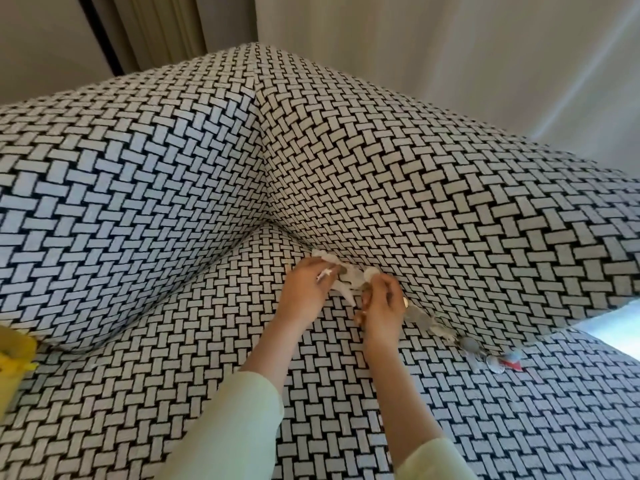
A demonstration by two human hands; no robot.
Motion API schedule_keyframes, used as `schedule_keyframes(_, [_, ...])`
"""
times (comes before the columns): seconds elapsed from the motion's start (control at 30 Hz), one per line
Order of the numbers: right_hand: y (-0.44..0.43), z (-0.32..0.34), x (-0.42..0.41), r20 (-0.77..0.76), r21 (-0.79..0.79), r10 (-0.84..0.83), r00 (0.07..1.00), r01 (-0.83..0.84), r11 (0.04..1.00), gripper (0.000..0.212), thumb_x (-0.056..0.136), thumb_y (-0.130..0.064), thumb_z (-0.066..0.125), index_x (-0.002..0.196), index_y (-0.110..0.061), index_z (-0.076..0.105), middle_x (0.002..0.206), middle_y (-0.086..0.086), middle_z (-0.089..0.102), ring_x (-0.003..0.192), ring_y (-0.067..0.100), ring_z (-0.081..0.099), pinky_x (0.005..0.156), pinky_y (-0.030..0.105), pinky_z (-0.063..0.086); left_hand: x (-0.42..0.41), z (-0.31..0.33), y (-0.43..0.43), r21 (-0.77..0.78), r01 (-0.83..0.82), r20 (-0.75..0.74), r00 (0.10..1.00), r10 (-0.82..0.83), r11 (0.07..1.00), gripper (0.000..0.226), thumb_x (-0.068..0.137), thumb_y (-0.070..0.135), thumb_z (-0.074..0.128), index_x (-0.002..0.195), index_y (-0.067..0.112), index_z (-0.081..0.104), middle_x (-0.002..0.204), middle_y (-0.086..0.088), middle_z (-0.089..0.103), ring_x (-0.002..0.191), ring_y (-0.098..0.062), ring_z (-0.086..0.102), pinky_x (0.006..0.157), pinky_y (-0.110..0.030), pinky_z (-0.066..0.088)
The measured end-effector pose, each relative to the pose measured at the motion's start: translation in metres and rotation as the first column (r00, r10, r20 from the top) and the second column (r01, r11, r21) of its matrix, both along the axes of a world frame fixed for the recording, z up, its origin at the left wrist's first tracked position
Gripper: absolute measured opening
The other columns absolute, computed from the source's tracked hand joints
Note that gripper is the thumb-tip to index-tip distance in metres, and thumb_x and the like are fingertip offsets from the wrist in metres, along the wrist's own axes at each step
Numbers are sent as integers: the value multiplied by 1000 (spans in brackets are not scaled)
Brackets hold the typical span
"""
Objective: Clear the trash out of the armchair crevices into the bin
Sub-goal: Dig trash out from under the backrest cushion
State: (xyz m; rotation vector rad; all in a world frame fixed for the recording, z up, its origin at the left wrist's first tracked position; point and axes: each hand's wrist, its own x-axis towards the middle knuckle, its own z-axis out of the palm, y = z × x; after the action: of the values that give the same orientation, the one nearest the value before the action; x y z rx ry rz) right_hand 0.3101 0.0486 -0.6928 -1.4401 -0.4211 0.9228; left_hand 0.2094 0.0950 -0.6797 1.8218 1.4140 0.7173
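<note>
Armchair crevice [294, 241]: left hand [306, 289], right hand [382, 306] pinch tissue [349, 278] along it.

behind the black-and-white basket-weave upholstered armchair [173, 168], a plain beige wall [41, 36] fills the top left corner, edged by a dark vertical strip [99, 32] and a beige pleated curtain [162, 26]. a pale sheer curtain [450, 46] hangs to the right, crossed by a slanting streak of light [588, 65].
</note>
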Motion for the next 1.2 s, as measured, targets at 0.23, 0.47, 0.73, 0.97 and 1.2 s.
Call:
schedule_keyframes(0.23, [0, 5, 9, -465, 74, 17, 885, 20, 997, 33, 91, -5, 37, 59, -14, 34, 47, -2, 39, 40, 8, 29, 35, 16, 28, 14, 1, 13, 105, -97, -142, 984, 112, 990, 26, 93, 10, 51, 115, 10, 64, 114, -10, 63, 103, -24, 59, 85, -28, 46])
schedule_keyframes(0.47, [2, 3, 12, -465, 64, 60, 883, -34, 997, 28, 88, -4, 37, 62, -13, 41, 49, -1, 43, 42, 9, 30, 35, 16, 21, 41, -1, 33, -68, 57, -500, 862, -83, 996, 24, 93, 12, 49, 114, 10, 59, 109, -12, 62, 101, -26, 59, 87, -39, 51])
schedule_keyframes(0.73, [3, -2, 11, -347, -20, 75, 935, -87, 996, 23, 94, -18, 44, 72, -14, 48, 53, -3, 41, 40, 5, 30, 35, 14, 25, 53, 8, 42, -217, 14, -635, 758, -152, 976, 29, 94, 8, 44, 121, 4, 51, 124, -14, 55, 115, -28, 53, 95, -37, 44])
schedule_keyframes(0.97, [4, -1, 8, -326, -11, 37, 944, -43, 999, 40, 99, -32, 37, 64, -13, 45, 44, -5, 39, 34, 5, 31, 35, 16, 29, 25, 0, 20, 11, -53, -311, 949, 54, 999, 23, 89, 4, 47, 98, 4, 68, 97, -13, 69, 88, -25, 63, 68, -27, 49])
schedule_keyframes(1.2, [6, 2, 8, -415, 29, 95, 905, -91, 995, 39, 101, -30, 31, 88, -6, 60, 65, 4, 50, 51, 7, 45, 50, 16, 42, 11, 15, -11, -83, 1, 113, 994, 8, 997, 12, 83, 12, 64, 79, 21, 72, 75, 11, 65, 69, -4, 57, 67, -6, 44])
